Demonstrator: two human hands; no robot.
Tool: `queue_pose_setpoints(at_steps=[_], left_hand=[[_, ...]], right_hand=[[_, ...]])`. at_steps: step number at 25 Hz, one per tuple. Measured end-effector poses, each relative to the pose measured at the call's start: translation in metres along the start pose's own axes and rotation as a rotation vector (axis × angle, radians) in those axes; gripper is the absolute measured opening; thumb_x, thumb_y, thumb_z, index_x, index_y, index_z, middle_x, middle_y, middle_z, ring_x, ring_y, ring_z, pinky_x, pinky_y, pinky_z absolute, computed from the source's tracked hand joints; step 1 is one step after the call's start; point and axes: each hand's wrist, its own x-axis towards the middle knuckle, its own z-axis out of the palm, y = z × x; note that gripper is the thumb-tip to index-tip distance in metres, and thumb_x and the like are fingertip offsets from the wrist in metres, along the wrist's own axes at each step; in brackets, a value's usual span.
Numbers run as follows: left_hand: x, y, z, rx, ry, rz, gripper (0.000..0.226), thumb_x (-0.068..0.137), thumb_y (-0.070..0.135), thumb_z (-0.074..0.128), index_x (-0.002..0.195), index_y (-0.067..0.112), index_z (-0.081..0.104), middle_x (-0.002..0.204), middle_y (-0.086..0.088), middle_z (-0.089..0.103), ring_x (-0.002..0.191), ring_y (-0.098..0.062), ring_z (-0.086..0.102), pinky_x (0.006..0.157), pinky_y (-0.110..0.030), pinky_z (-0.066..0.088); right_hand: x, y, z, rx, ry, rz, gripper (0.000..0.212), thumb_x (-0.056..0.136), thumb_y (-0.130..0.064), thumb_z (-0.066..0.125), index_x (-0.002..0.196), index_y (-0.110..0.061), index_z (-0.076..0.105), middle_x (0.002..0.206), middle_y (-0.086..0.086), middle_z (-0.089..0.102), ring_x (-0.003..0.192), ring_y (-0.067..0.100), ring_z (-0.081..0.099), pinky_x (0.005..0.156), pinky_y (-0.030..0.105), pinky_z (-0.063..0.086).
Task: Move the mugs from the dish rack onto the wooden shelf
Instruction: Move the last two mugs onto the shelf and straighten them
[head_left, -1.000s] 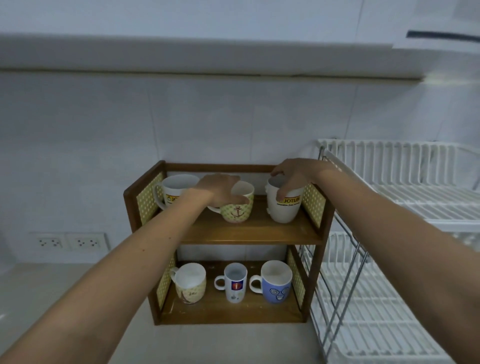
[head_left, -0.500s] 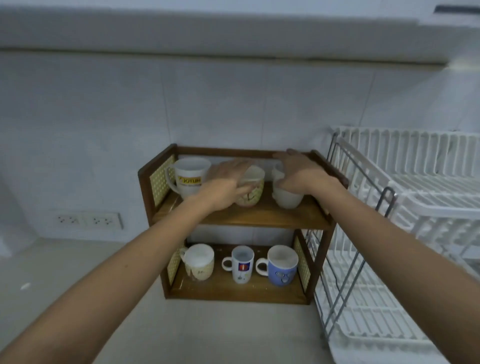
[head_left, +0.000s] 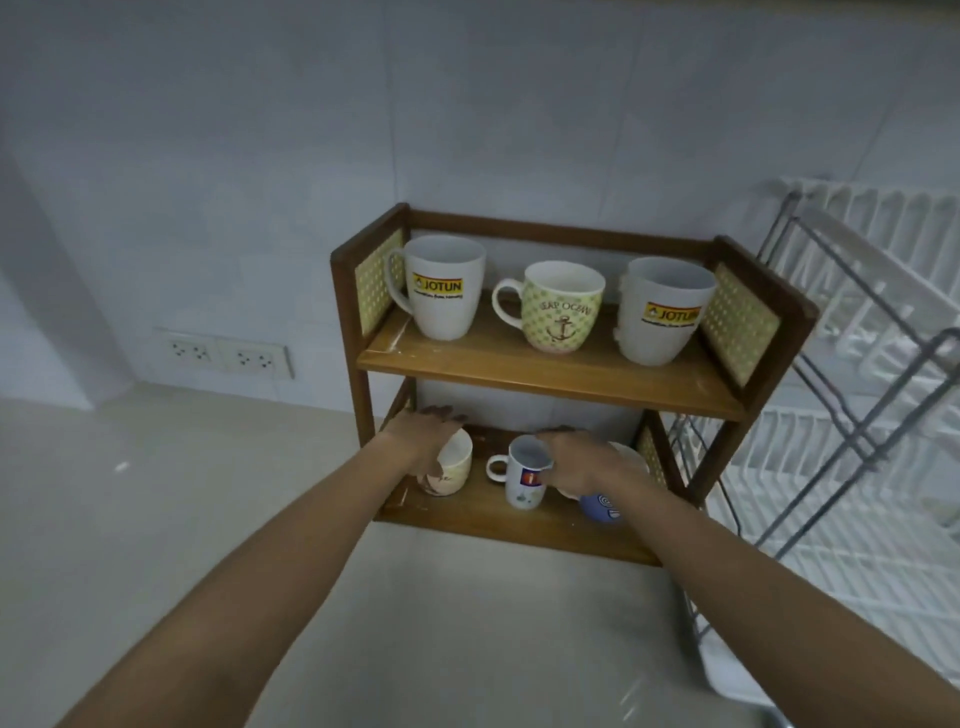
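Note:
The wooden shelf (head_left: 545, 374) stands against the wall. Its top board carries a white Jotun mug (head_left: 444, 291), a yellow anchor mug (head_left: 561, 312) and a second Jotun mug (head_left: 662, 314), all upright and untouched. On the bottom board, my left hand (head_left: 426, 441) grips the rim of a cream mug (head_left: 454, 470), which tilts. My right hand (head_left: 576, 462) lies over the top of a blue mug (head_left: 600, 506) and hides most of it. Its thumb is at the rim of the small white mug (head_left: 524, 480) between them.
The white dish rack (head_left: 852, 395) with its metal frame stands right of the shelf; no mugs show on it. Wall sockets (head_left: 223, 356) sit low on the tiled wall at left. The pale countertop (head_left: 208, 493) spreads in front and to the left.
Both hands have left the top-board mugs and dropped to the bottom board, onto the cream and blue mugs. The camera now looks further down.

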Motion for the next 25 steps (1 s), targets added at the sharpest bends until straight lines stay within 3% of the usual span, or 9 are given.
queue_pose_setpoints(at_steps=[2, 5, 10, 14, 19, 21, 23, 25], left_hand=[[0.016, -0.003, 0.002, 0.024, -0.074, -0.029, 0.092, 0.083, 0.035, 0.069, 0.151, 0.024, 0.007, 0.16, -0.004, 0.01, 0.143, -0.027, 0.019, 0.113, -0.045, 0.024], [0.03, -0.005, 0.013, -0.025, -0.129, -0.049, 0.09, 0.083, 0.042, 0.067, 0.15, 0.026, 0.009, 0.157, -0.005, 0.023, 0.137, -0.029, 0.034, 0.106, -0.043, 0.036], [0.041, -0.017, 0.027, -0.088, -0.034, -0.026, 0.085, 0.078, 0.053, 0.066, 0.147, 0.028, 0.022, 0.149, -0.006, 0.038, 0.13, -0.03, 0.044, 0.101, -0.044, 0.043], [0.045, -0.015, 0.034, -0.073, 0.029, -0.046, 0.083, 0.076, 0.058, 0.064, 0.144, 0.028, 0.028, 0.145, -0.006, 0.042, 0.127, -0.03, 0.045, 0.099, -0.046, 0.044], [0.049, -0.014, 0.032, -0.089, 0.025, -0.062, 0.081, 0.076, 0.056, 0.065, 0.143, 0.028, 0.029, 0.145, -0.007, 0.041, 0.129, -0.031, 0.043, 0.099, -0.045, 0.042], [0.048, -0.011, 0.031, -0.098, 0.013, -0.067, 0.081, 0.078, 0.055, 0.065, 0.144, 0.026, 0.028, 0.146, -0.008, 0.039, 0.13, -0.031, 0.041, 0.101, -0.046, 0.041], [0.047, -0.009, 0.028, -0.12, -0.009, -0.068, 0.085, 0.08, 0.059, 0.06, 0.147, 0.026, 0.02, 0.153, -0.008, 0.03, 0.136, -0.031, 0.033, 0.107, -0.047, 0.034], [0.05, 0.0, 0.025, -0.181, 0.009, -0.039, 0.088, 0.082, 0.065, 0.051, 0.15, 0.028, 0.01, 0.159, -0.005, 0.015, 0.143, -0.029, 0.018, 0.113, -0.048, 0.021]], right_hand=[[0.024, 0.004, 0.003, -0.014, -0.071, 0.031, 0.074, 0.079, -0.038, 0.069, 0.142, -0.022, 0.032, 0.14, 0.007, 0.05, 0.121, 0.026, 0.051, 0.094, 0.04, 0.048], [0.045, 0.005, 0.011, -0.064, -0.157, 0.044, 0.092, 0.076, -0.037, 0.073, 0.148, -0.025, 0.017, 0.147, 0.007, 0.041, 0.128, 0.028, 0.044, 0.099, 0.041, 0.045], [0.056, 0.001, 0.017, -0.143, -0.142, 0.016, 0.081, 0.074, -0.038, 0.075, 0.141, -0.022, 0.033, 0.14, 0.009, 0.047, 0.123, 0.029, 0.047, 0.097, 0.041, 0.044], [0.057, -0.007, 0.015, -0.088, -0.103, 0.003, 0.079, 0.075, -0.038, 0.075, 0.141, -0.024, 0.033, 0.138, 0.008, 0.049, 0.12, 0.028, 0.05, 0.094, 0.04, 0.046], [0.059, -0.009, 0.011, -0.076, -0.123, 0.01, 0.081, 0.077, -0.036, 0.075, 0.143, -0.024, 0.03, 0.142, 0.008, 0.046, 0.123, 0.028, 0.047, 0.098, 0.042, 0.044], [0.055, -0.005, 0.008, -0.027, -0.194, 0.016, 0.092, 0.077, -0.038, 0.075, 0.148, -0.023, 0.017, 0.15, 0.009, 0.036, 0.131, 0.029, 0.039, 0.104, 0.043, 0.039], [0.05, 0.007, -0.003, -0.011, -0.258, 0.087, 0.104, 0.074, -0.048, 0.073, 0.149, -0.025, 0.006, 0.153, 0.011, 0.028, 0.135, 0.031, 0.033, 0.107, 0.045, 0.034], [0.042, 0.027, -0.018, -0.176, -0.279, 0.196, 0.104, 0.069, -0.057, 0.073, 0.148, -0.023, 0.014, 0.151, 0.012, 0.031, 0.133, 0.032, 0.035, 0.105, 0.043, 0.036]])
